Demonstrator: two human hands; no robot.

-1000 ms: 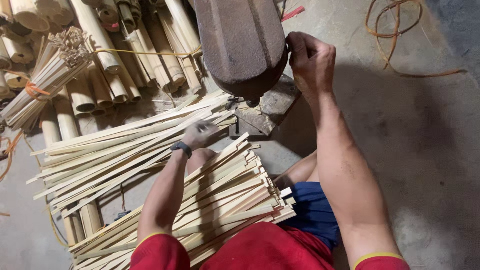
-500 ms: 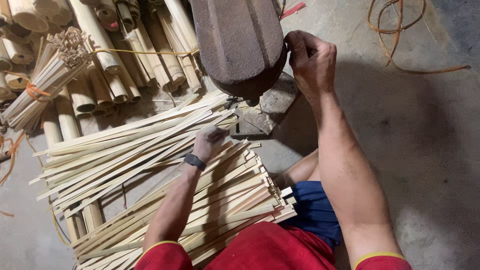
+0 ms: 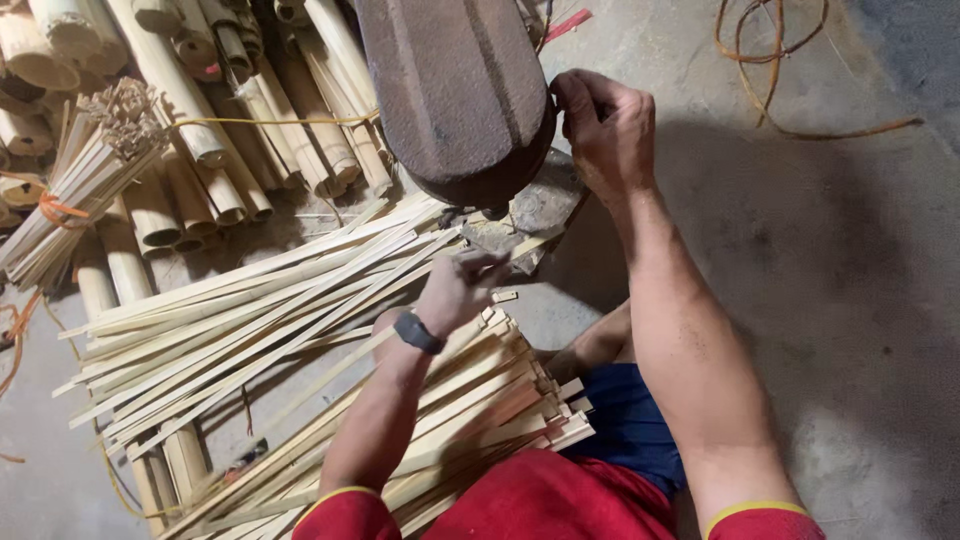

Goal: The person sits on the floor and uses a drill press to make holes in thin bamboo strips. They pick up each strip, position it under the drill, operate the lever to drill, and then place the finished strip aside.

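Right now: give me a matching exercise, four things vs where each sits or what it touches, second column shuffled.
Things
1. left hand
2. right hand
3. tied bundle of strips
4. wristwatch

Places
A. far left, bound with an orange tie
B. against the right edge of the rusty brown metal housing
C. on the left wrist
D. over the loose bamboo strips, by the ends nearest the housing

Pairs: 1-D, 2-B, 3-A, 4-C
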